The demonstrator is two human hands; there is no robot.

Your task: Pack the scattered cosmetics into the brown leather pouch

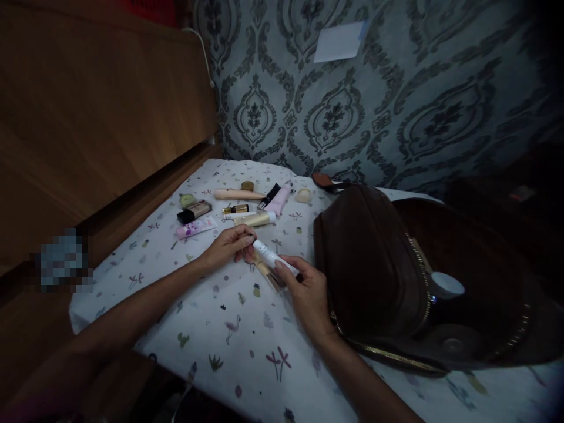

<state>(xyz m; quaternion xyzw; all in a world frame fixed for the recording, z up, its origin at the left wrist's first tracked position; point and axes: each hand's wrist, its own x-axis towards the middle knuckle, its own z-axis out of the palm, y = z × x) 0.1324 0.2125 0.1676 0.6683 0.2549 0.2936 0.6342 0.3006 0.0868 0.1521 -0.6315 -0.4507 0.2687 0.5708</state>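
A slim white tube point(271, 255) is held between my two hands above the patterned cloth. My left hand point(230, 244) is closed, its fingertips pinching the tube's far end. My right hand point(308, 291) grips the near end between thumb and fingers. Just under the white tube lies a beige-gold container point(267, 275), partly hidden. Beyond my left hand lie a cream-coloured tube with a white cap point(255, 220), a pink tube point(196, 227), a foundation bottle with a black cap point(194, 211) and a small gold-and-black bottle point(235, 209).
An open brown leather bag point(365, 264) stands at the right, a white round item point(447, 284) in its opening. Farther back lie a lilac tube point(279, 198), a peach-coloured tube point(235, 194) and a round pale jar point(304, 195). Wooden furniture point(106, 100) borders the left.
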